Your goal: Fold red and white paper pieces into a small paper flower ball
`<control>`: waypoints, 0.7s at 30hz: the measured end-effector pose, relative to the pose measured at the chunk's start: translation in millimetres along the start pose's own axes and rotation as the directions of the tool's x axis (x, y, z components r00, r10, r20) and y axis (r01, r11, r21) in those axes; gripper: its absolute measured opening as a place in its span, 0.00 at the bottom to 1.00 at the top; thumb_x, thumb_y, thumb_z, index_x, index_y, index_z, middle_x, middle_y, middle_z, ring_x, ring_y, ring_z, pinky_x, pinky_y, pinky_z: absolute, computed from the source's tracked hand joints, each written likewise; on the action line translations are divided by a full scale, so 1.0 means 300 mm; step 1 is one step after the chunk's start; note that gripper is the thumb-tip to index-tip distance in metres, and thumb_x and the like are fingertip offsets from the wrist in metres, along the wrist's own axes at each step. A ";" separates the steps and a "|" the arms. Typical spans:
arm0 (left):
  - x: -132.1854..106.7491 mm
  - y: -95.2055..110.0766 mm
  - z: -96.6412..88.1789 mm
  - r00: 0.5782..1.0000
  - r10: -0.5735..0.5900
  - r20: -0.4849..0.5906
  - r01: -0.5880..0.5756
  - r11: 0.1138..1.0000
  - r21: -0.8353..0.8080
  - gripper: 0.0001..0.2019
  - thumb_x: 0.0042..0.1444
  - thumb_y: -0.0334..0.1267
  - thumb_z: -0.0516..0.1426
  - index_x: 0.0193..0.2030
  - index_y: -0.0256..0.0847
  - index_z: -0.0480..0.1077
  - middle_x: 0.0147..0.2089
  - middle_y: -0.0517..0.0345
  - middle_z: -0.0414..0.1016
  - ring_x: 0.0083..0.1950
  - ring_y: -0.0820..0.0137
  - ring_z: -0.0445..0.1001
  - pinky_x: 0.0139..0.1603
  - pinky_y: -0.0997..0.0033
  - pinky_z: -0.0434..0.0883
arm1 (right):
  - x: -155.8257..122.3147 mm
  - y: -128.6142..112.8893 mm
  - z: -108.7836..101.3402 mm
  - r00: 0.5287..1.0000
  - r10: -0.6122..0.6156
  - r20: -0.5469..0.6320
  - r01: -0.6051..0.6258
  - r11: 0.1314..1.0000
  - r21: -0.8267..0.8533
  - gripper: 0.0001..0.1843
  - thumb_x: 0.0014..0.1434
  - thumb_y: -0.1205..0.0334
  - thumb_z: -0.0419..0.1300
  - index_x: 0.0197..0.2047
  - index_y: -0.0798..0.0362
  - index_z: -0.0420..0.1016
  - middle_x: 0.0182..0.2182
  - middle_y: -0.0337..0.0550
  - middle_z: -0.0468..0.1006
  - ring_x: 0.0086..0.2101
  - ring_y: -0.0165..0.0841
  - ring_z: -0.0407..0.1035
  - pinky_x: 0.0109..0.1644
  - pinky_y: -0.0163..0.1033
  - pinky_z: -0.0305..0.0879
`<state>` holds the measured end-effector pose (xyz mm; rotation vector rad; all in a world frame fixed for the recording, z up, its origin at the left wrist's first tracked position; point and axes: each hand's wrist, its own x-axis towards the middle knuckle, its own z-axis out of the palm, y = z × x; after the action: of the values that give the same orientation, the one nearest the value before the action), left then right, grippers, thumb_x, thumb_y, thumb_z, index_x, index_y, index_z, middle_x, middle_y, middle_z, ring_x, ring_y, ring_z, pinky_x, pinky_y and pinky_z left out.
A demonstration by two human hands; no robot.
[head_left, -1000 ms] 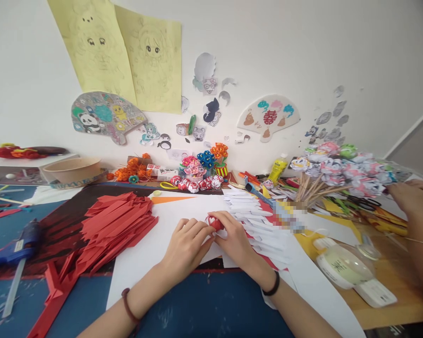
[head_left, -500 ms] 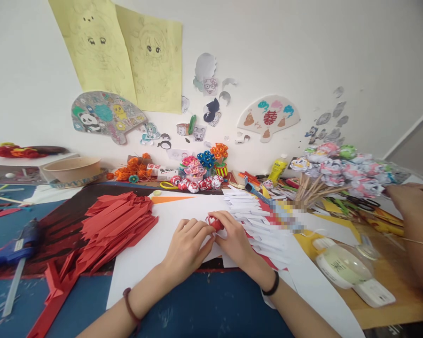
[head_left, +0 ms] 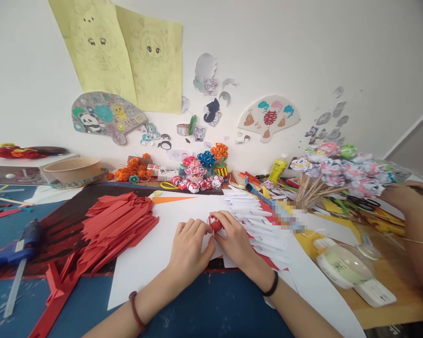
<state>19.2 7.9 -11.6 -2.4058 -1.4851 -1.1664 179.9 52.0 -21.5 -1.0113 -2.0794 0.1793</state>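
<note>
A small red-and-white folded paper ball [head_left: 215, 223] is held over the white paper sheet. My right hand [head_left: 234, 237] grips it, with fingers curled over its right side and the thumb beneath. At its lower left, the fingertips of my left hand [head_left: 190, 246] are bent in against it; their exact contact is partly hidden. A pile of folded red paper strips [head_left: 118, 225] lies to the left of my hands. To the right is a row of folded white paper strips [head_left: 264, 230]. Several similar red-and-white paper balls [head_left: 193, 187] sit behind my hands.
A blue glue gun [head_left: 23, 244] lies at the left. Bundled paper flowers on sticks [head_left: 338, 171] rest at the back right, near another person's hand [head_left: 403, 199]. A clear bottle [head_left: 343, 266] lies at the right, and a beige bowl [head_left: 72, 170] stands at the back left.
My left hand has shifted slightly right and its fingers have moved a little around the paper ball. The ball has turned somewhat in my right hand's grip.
</note>
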 end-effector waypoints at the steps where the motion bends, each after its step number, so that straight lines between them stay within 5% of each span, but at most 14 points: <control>1: -0.001 -0.002 0.001 1.000 0.015 -0.004 -0.015 0.999 0.031 0.04 0.60 0.30 0.53 0.39 0.42 0.66 0.38 0.57 0.73 0.40 0.64 0.69 0.41 0.62 0.59 | 0.000 0.002 0.002 1.000 0.000 -0.001 0.000 1.000 -0.008 0.27 0.57 0.77 0.55 0.58 0.48 0.68 0.52 0.47 0.73 0.52 0.42 0.70 0.55 0.49 0.71; 7: -0.003 -0.028 0.002 0.976 0.219 0.011 -0.215 0.946 0.242 0.08 0.62 0.29 0.51 0.32 0.40 0.65 0.30 0.57 0.70 0.34 0.66 0.65 0.36 0.63 0.58 | 0.004 0.014 -0.009 0.998 -0.065 0.026 0.065 0.998 0.006 0.27 0.61 0.70 0.58 0.63 0.46 0.65 0.57 0.48 0.70 0.57 0.43 0.67 0.60 0.51 0.68; 12: -0.009 -0.055 0.010 0.981 0.194 -0.008 -0.187 0.953 0.240 0.09 0.61 0.28 0.52 0.28 0.40 0.63 0.26 0.58 0.67 0.31 0.67 0.64 0.34 0.64 0.58 | 0.006 0.026 -0.026 0.990 -0.133 0.049 0.138 0.983 -0.118 0.32 0.61 0.58 0.64 0.66 0.45 0.60 0.62 0.51 0.67 0.59 0.47 0.65 0.60 0.54 0.67; 21: -0.013 -0.075 0.025 0.971 0.236 0.029 -0.235 0.929 0.288 0.10 0.60 0.28 0.53 0.28 0.40 0.63 0.25 0.58 0.67 0.30 0.67 0.64 0.34 0.64 0.57 | 0.002 -0.006 -0.037 0.917 -0.383 0.108 0.394 0.838 -0.377 0.09 0.67 0.66 0.53 0.45 0.55 0.74 0.39 0.51 0.78 0.37 0.40 0.69 0.39 0.46 0.64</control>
<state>4.5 20.2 -26.2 -2.2964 -1.2218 -0.8391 186.6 49.0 -13.1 -0.7820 -2.3520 -0.4544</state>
